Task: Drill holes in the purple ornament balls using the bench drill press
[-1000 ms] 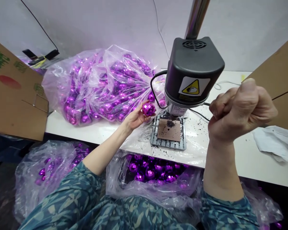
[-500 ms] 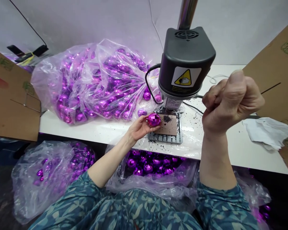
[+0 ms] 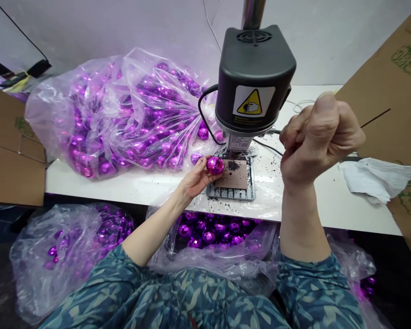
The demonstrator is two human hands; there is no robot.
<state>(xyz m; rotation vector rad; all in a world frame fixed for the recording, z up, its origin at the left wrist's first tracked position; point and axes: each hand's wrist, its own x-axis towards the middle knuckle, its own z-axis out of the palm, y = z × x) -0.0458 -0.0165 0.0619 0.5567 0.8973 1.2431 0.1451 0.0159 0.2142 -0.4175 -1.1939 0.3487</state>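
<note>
Beside the base of a bench drill press (image 3: 256, 68), my left hand (image 3: 196, 179) holds a shiny purple mirror-faceted ball (image 3: 215, 165) between thumb and fingers. The ball is at the left edge of a brown board (image 3: 238, 176) lying on the slotted metal base (image 3: 230, 194), below the drill head. Dark shavings (image 3: 233, 165) lie on the board around a small hole. Raised at the right of the motor housing, my right hand (image 3: 324, 139) is closed in a fist around the press handle, most of which the fingers hide.
A big clear bag (image 3: 123, 119) of purple balls lies on the white table (image 3: 89, 185) at left. Below the table edge hang open plastic bags with more balls (image 3: 208, 235). Cardboard boxes (image 3: 13, 155) flank both sides; a white cloth (image 3: 376, 178) lies at right.
The whole view has shifted slightly, so everything sits a little further left and up. Both hands keep their grips, with the ball still at the board's left edge.
</note>
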